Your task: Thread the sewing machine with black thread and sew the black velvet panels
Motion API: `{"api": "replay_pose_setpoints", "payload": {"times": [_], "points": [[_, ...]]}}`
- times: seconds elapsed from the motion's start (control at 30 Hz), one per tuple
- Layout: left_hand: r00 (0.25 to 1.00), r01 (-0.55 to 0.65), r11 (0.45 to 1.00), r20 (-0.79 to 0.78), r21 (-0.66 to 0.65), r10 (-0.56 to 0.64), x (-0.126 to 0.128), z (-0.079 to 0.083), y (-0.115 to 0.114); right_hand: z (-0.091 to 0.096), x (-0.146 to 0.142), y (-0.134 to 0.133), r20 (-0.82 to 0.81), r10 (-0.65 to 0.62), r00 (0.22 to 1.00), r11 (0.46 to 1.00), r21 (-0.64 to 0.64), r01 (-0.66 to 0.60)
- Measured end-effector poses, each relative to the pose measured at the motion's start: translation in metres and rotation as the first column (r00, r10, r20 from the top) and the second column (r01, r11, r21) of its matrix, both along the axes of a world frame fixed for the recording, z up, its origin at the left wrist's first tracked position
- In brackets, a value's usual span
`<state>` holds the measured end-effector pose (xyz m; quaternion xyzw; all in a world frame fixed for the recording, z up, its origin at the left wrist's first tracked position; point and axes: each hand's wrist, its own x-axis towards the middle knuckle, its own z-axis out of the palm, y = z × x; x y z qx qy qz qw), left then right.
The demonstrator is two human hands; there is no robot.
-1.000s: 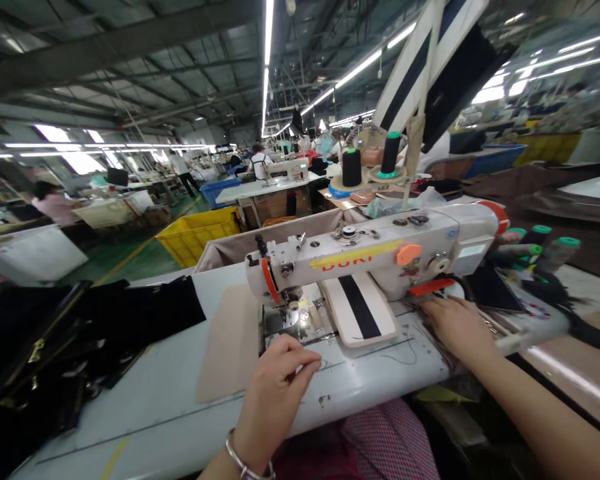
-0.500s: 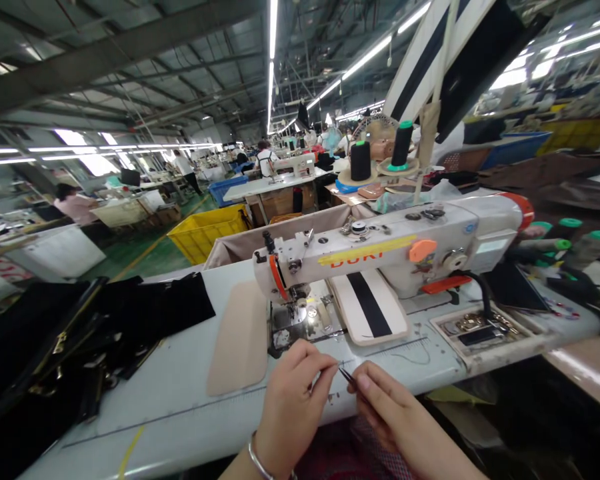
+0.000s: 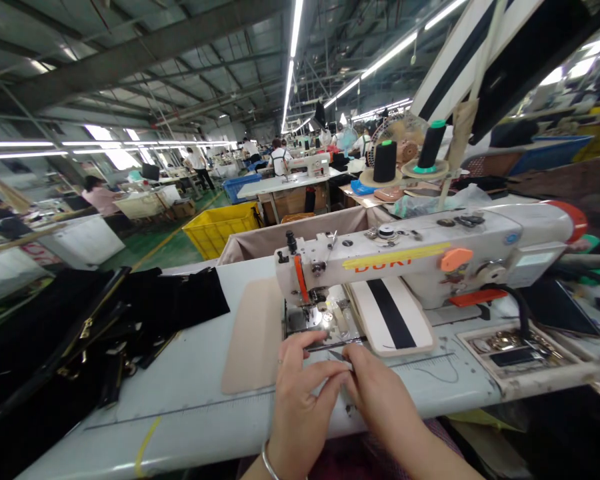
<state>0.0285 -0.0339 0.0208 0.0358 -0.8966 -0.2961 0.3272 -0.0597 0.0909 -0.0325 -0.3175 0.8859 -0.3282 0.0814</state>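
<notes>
Both hands meet in front of the sewing machine (image 3: 410, 257), over the front of the pale table. My left hand (image 3: 303, 393), with a bangle on its wrist, pinches thumb and forefinger together; whatever is between them is too small to make out. Its fingertips touch my right hand (image 3: 380, 390), which closes around dark, pointed tweezers (image 3: 336, 356), mostly hidden by the fingers. Behind the hands, a white panel with a black stripe (image 3: 393, 313) lies under the machine arm. Left of the needle area is a plain beige panel (image 3: 253, 337).
Black pieces with gold zips (image 3: 87, 333) cover the table's left side. A tray of metal parts (image 3: 510, 353) sits at the right. Thread cones (image 3: 384, 162) stand behind the machine, and a yellow crate (image 3: 223, 230) is on the floor beyond. People work farther back.
My hands have come together, so the left fingertips now touch the right ones. The tweezers' tip points more to the left. The camera view has shifted left.
</notes>
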Motion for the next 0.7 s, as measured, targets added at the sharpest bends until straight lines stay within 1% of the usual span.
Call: {"api": "replay_pose_setpoints", "payload": {"times": [0.03, 0.07, 0.1, 0.13, 0.17, 0.2, 0.23, 0.27, 0.3, 0.33, 0.37, 0.4, 0.43, 0.47, 0.5, 0.53, 0.57, 0.6, 0.7], "points": [[1.0, -0.008, 1.0, -0.008, 0.027, 0.008, 0.0, 0.001, -0.003, -0.005, -0.003, -0.007, -0.103, 0.037, 0.994, 0.998, 0.049, -0.032], [1.0, -0.016, 0.998, -0.013, 0.053, 0.016, 0.001, 0.002, -0.006, -0.01, -0.005, -0.013, -0.195, 0.056, 0.979, 0.997, 0.062, -0.044], [1.0, -0.024, 0.997, -0.013, 0.073, 0.025, 0.002, 0.002, -0.01, -0.012, -0.005, -0.017, -0.262, 0.051, 0.964, 0.998, 0.04, -0.042], [1.0, -0.03, 0.996, -0.007, 0.085, 0.03, 0.003, 0.002, -0.013, -0.012, -0.005, -0.019, -0.299, 0.035, 0.954, 0.999, -0.022, -0.044], [1.0, -0.03, 0.995, -0.004, 0.096, 0.031, 0.003, 0.001, -0.017, -0.008, -0.002, -0.02, -0.292, 0.02, 0.956, 0.991, -0.123, -0.058], [1.0, -0.028, 0.993, -0.005, 0.117, 0.029, 0.004, 0.0, -0.02, -0.002, 0.002, -0.019, -0.225, 0.026, 0.974, 0.965, -0.249, -0.083], [1.0, -0.023, 0.987, -0.012, 0.161, 0.025, 0.004, -0.001, -0.022, 0.006, 0.006, -0.019, -0.105, 0.073, 0.992, 0.919, -0.38, -0.107], [1.0, -0.012, 0.973, -0.024, 0.231, 0.018, 0.004, -0.002, -0.024, 0.016, 0.011, -0.018, 0.047, 0.158, 0.986, 0.856, -0.504, -0.114], [0.999, 0.004, 0.947, -0.042, 0.32, 0.009, 0.002, -0.002, -0.024, 0.027, 0.016, -0.018, 0.199, 0.259, 0.945, 0.79, -0.606, -0.089], [0.998, 0.025, 0.907, -0.064, 0.42, 0.003, 0.001, -0.001, -0.024, 0.038, 0.019, -0.019, 0.329, 0.345, 0.879, 0.736, -0.676, -0.036], [0.996, 0.048, 0.856, -0.088, 0.515, -0.003, -0.002, 0.0, -0.024, 0.049, 0.022, -0.02, 0.424, 0.397, 0.814, 0.7, -0.714, 0.03], [0.994, 0.075, 0.8, -0.11, 0.596, -0.012, -0.005, 0.002, -0.023, 0.058, 0.023, -0.022, 0.481, 0.412, 0.774, 0.68, -0.728, 0.09], [0.991, 0.106, 0.745, -0.135, 0.659, -0.022, -0.008, 0.005, -0.023, 0.065, 0.022, -0.024, 0.51, 0.394, 0.765, 0.674, -0.726, 0.137], [0.987, 0.133, 0.696, -0.157, 0.706, -0.029, -0.011, 0.008, -0.023, 0.071, 0.02, -0.027, 0.522, 0.352, 0.777, 0.679, -0.713, 0.172], [0.985, 0.15, 0.656, -0.172, 0.74, -0.031, -0.014, 0.011, -0.024, 0.076, 0.018, -0.029, 0.519, 0.299, 0.801, 0.689, -0.698, 0.195], [0.983, 0.164, 0.636, -0.182, 0.754, -0.037, -0.017, 0.014, -0.025, 0.08, 0.014, -0.03, 0.499, 0.25, 0.83, 0.697, -0.688, 0.204], [0.981, 0.17, 0.641, -0.187, 0.748, -0.043, -0.019, 0.016, -0.028, 0.084, 0.011, -0.032, 0.465, 0.21, 0.86, 0.703, -0.683, 0.198], [0.981, 0.171, 0.661, -0.186, 0.731, -0.048, -0.022, 0.019, -0.031, 0.087, 0.006, -0.032, 0.424, 0.183, 0.887, 0.709, -0.682, 0.181], [0.986, 0.134, 0.763, -0.165, 0.633, -0.035, -0.032, 0.03, -0.045, 0.098, -0.01, -0.033, 0.29, 0.131, 0.948, 0.732, -0.673, 0.105]]}}
